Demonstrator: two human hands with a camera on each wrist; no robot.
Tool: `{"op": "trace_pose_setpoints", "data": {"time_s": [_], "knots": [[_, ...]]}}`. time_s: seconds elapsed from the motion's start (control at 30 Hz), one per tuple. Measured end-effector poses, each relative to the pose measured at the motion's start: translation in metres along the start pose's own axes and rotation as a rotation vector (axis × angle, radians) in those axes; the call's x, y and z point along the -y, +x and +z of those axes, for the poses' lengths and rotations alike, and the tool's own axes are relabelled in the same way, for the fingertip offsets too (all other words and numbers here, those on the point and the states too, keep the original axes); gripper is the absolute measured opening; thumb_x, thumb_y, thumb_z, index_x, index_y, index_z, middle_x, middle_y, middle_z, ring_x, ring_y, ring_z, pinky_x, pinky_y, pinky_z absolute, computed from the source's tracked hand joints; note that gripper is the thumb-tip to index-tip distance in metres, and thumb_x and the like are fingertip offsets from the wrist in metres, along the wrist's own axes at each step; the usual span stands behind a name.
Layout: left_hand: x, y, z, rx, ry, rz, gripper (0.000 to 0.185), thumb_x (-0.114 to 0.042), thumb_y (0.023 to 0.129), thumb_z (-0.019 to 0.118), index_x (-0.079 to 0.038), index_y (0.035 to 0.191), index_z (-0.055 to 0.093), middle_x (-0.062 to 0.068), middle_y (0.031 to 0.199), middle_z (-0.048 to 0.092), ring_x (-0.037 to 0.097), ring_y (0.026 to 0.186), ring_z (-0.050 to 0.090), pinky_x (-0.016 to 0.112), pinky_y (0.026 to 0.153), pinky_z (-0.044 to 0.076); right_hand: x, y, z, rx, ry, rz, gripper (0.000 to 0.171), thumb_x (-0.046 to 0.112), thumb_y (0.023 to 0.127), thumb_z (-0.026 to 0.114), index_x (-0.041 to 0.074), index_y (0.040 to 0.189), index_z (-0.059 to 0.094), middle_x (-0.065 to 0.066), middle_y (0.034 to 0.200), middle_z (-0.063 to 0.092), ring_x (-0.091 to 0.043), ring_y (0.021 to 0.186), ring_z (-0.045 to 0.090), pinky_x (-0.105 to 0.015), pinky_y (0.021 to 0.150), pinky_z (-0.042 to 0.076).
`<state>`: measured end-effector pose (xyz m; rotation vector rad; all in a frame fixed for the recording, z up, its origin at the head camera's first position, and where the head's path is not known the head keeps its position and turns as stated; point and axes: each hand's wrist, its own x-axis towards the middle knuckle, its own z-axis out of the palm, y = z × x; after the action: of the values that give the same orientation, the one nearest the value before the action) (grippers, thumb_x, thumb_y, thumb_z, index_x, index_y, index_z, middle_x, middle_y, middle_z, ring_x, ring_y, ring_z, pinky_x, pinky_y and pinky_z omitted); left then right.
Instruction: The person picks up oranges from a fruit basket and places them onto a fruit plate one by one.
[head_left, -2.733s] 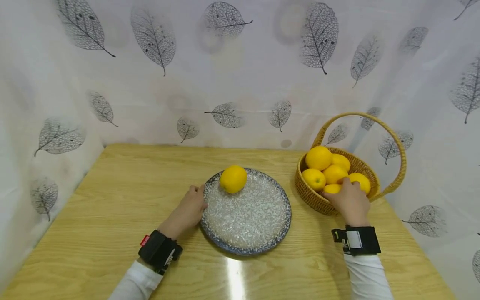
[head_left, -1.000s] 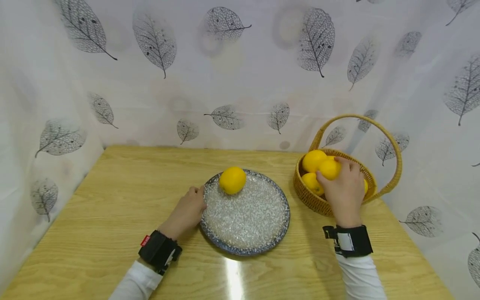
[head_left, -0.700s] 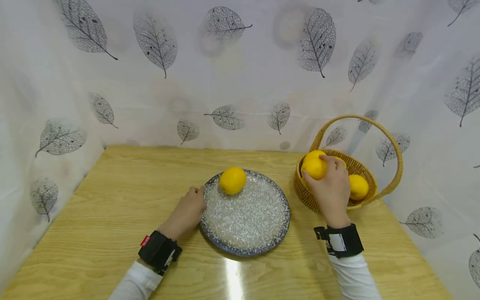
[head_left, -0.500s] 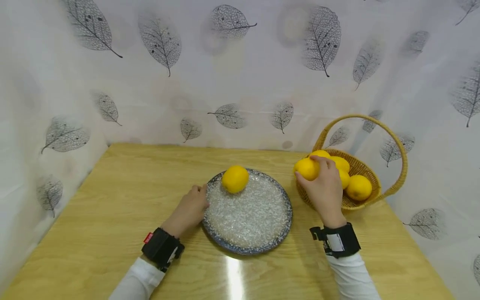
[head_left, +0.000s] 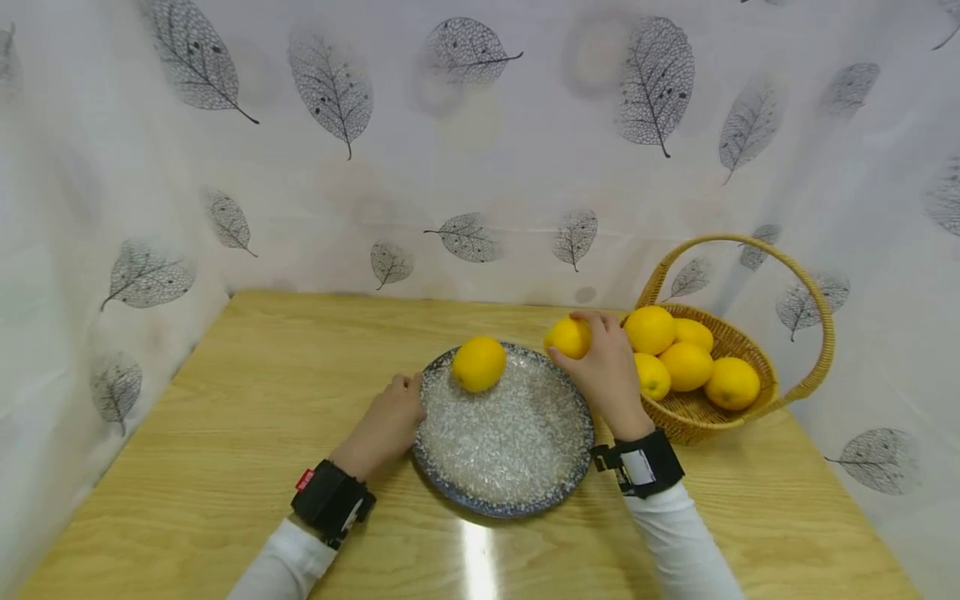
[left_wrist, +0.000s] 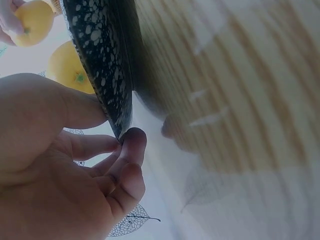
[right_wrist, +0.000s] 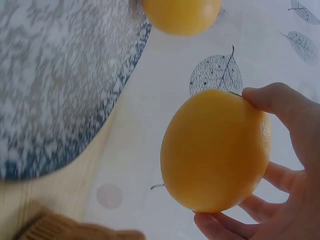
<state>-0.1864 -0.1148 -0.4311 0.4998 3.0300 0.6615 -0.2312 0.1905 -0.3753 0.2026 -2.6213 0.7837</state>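
Observation:
My right hand grips a yellow lemon between thumb and fingers, above the right back rim of the plate in the head view. The round speckled plate, grey-white with a dark blue rim, rests on the table. Its left rim is pinched by my left hand; the left wrist view shows the thumb on top and fingers at the underside. Another lemon lies on the plate near its back left rim.
A wicker basket with a tall arched handle stands at the right, holding several lemons. The wooden table meets a leaf-printed white curtain at its back and sides.
My right hand has picked a lemon out of the basket and carried it left, over to the plate's edge. My left hand keeps its hold on the rim.

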Motion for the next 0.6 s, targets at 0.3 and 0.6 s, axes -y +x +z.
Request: {"op": "trace_pose_setpoints", "data": {"time_s": [0.3,0.6], "knots": [[-0.003,-0.001,-0.004,-0.013,0.007,0.006,0.052,0.000,0.097,0.059,0.021,0.142,0.044,0.036,0.123,0.056,0.043,0.106,0.063,0.051,0.090,0.056,0.011,0.006,0.022,0.104,0.031,-0.015,0.060,0.032,0.085,0.082,0.009,0.135,0.059,-0.023,0.138,0.054,-0.043,0.119,0.057,-0.057,0.094,0.053],[-0.002,0.000,-0.003,0.000,-0.004,0.000,0.052,-0.001,0.098,0.058,0.020,0.143,0.043,0.036,0.127,0.056,0.043,0.111,0.063,0.051,0.096,0.055,0.016,0.000,0.038,0.202,0.006,-0.035,0.062,0.033,0.084,0.083,0.008,0.136,0.059,-0.022,0.140,0.054,-0.041,0.117,0.060,-0.052,0.092,0.054]]}}
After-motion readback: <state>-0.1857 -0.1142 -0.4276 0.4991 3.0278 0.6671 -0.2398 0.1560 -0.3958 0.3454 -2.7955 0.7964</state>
